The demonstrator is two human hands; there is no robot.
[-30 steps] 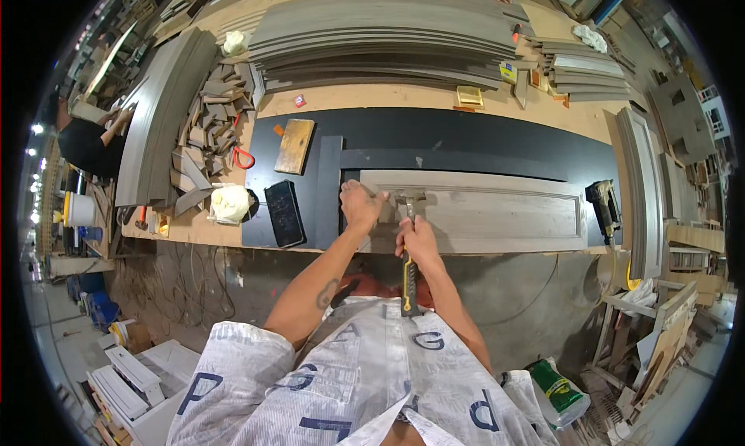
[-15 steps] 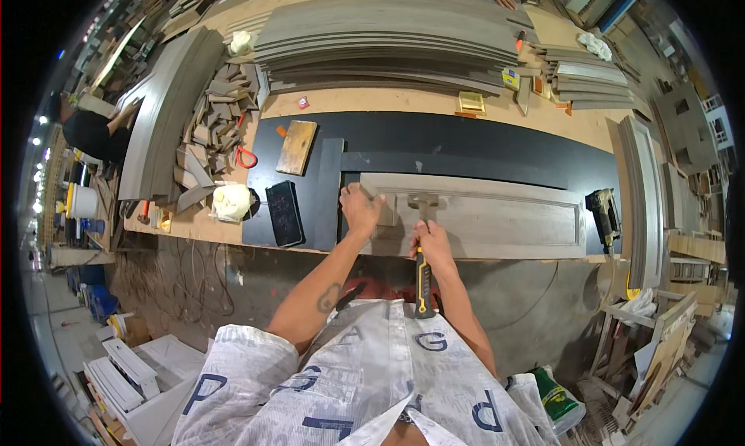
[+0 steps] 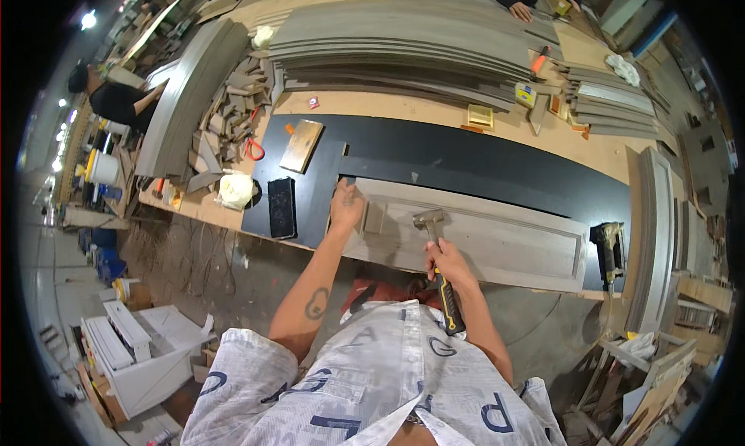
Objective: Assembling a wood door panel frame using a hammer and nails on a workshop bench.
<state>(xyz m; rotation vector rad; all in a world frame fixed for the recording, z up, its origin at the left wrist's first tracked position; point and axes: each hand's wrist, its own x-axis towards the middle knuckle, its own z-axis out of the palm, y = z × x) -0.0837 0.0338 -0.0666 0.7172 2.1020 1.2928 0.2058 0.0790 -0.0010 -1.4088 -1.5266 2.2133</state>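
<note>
A grey wood-grain panel with a raised frame lies along the near edge of the bench, on a black board. My left hand is closed around the panel's left end, its fingertips partly hidden. In my right hand is a hammer with a black and yellow handle, gripped high, just below the metal head. The hammer head hovers over the panel's left half; whether it touches the surface I cannot tell.
Left of the panel lie a black phone and a wood block. A nail gun rests at the right end. Stacked grey boards fill the far side. Two other people are nearby, one at the left, one at the far side.
My left hand has shifted from over the panel's left end to its edge. The hammer has moved slightly right, its handle now slanting. The whole view has turned a little.
</note>
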